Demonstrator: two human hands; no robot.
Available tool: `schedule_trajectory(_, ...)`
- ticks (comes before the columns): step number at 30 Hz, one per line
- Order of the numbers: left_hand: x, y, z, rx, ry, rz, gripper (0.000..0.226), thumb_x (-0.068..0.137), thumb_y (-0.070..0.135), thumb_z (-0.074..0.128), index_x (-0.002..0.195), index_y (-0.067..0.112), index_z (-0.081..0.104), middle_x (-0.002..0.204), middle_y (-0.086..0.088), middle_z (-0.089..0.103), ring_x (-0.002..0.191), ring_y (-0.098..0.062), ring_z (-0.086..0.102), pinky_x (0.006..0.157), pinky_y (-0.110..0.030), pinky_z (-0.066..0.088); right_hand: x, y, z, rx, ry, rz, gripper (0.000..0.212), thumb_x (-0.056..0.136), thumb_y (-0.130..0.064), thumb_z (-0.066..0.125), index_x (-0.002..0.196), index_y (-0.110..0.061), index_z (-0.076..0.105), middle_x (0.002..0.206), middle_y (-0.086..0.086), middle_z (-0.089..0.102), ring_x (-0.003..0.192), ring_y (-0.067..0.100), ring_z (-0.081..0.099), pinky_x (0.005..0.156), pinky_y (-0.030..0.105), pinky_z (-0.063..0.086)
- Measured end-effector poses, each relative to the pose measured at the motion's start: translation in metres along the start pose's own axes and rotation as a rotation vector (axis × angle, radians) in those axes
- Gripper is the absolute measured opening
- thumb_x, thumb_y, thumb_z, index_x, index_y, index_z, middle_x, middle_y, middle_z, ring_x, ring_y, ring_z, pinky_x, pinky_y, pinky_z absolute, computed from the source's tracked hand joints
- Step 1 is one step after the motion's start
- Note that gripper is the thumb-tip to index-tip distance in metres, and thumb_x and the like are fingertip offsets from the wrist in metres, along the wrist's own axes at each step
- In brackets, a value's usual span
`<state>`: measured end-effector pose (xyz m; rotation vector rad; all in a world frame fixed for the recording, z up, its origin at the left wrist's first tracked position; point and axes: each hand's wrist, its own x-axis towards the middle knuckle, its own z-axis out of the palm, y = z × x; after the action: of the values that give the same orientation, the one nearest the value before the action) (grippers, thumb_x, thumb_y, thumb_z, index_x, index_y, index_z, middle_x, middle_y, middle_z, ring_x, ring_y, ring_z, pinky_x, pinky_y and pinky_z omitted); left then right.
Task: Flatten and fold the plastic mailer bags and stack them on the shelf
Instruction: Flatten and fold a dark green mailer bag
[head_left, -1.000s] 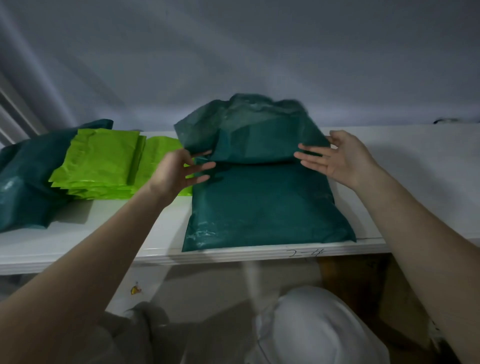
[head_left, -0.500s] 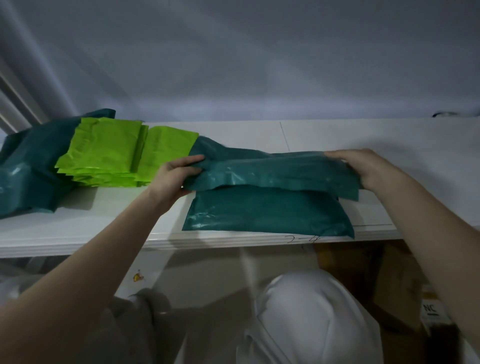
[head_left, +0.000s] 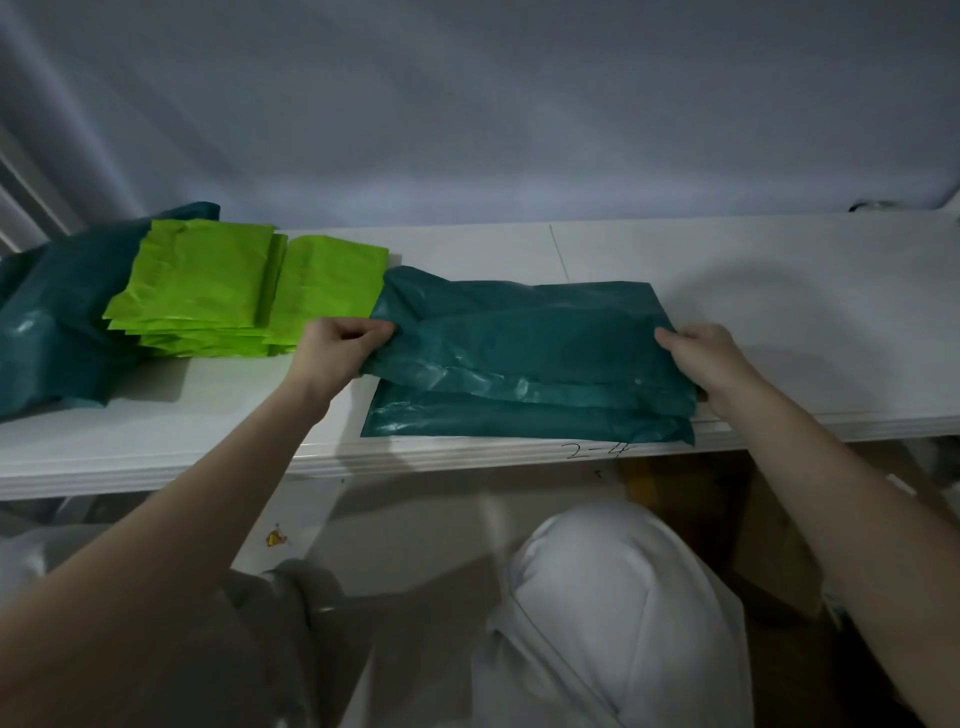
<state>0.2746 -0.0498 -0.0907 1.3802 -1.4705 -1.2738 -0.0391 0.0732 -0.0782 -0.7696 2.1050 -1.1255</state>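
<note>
My left hand (head_left: 340, 349) and right hand (head_left: 709, 358) pinch the creased, folded teal mailer (head_left: 524, 345), probably atop another, on the shelf (head_left: 779, 291).

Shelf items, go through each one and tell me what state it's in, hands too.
Dark green mailer bag: folded over, top layer gripped at both ends.
Left hand: closed on the bag's left edge.
Right hand: closed on the bag's right edge.
Lime green bags: folded, stacked flat.
Dark green bags at far left: loose, rumpled heap.
Shelf: holding every bag.
</note>
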Motion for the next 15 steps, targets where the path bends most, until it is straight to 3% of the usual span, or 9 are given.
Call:
schedule_trajectory(2, -0.002, 0.002, 0.001, 0.004, 0.011, 0.033, 0.022, 0.088, 0.014, 0.062, 0.107, 0.004, 0.068, 0.097, -0.007, 0.068, 0.085, -0.016, 0.062, 0.083, -0.028, 0.053, 0.002, 0.002, 0.000, -0.141, 0.101, -0.148, 0.030, 0.095, -0.023, 0.048, 0.096, 0.006, 0.058, 0.091, 0.016, 0.060, 0.087, 0.033, 0.059, 0.073, 0.033, 0.042)
schedule_trajectory(6, -0.009, 0.004, 0.003, 0.021, -0.079, 0.064, 0.032, 0.091, 0.003, 0.055, 0.121, 0.012, 0.060, 0.109, -0.005, 0.062, 0.081, -0.012, 0.061, 0.062, -0.012, 0.053, 0.000, 0.003, -0.002, -0.293, 0.201, -0.308, 0.020, 0.096, -0.024, 0.046, 0.089, -0.008, 0.057, 0.089, 0.010, 0.059, 0.079, 0.024, 0.053, 0.069, 0.031, 0.041)
schedule_trajectory(11, -0.013, -0.002, 0.003, 0.010, -0.084, 0.081, 0.039, 0.092, 0.001, 0.051, 0.129, 0.015, 0.054, 0.123, -0.005, 0.056, 0.100, -0.018, 0.058, 0.067, -0.010, 0.053, 0.001, 0.013, -0.004, -0.398, 0.219, -0.324, 0.023, 0.096, -0.027, 0.047, 0.092, -0.008, 0.059, 0.083, 0.008, 0.058, 0.074, 0.025, 0.053, 0.064, 0.030, 0.040)
schedule_trajectory(15, -0.017, -0.007, 0.006, 0.005, -0.093, 0.062, 0.040, 0.093, 0.002, 0.050, 0.132, 0.014, 0.051, 0.125, -0.006, 0.057, 0.089, -0.011, 0.061, 0.061, -0.008, 0.052, 0.000, 0.023, -0.002, -0.545, 0.211, -0.343, 0.029, 0.098, -0.027, 0.042, 0.086, -0.004, 0.055, 0.069, 0.006, 0.053, 0.069, 0.029, 0.053, 0.054, 0.031, 0.036)
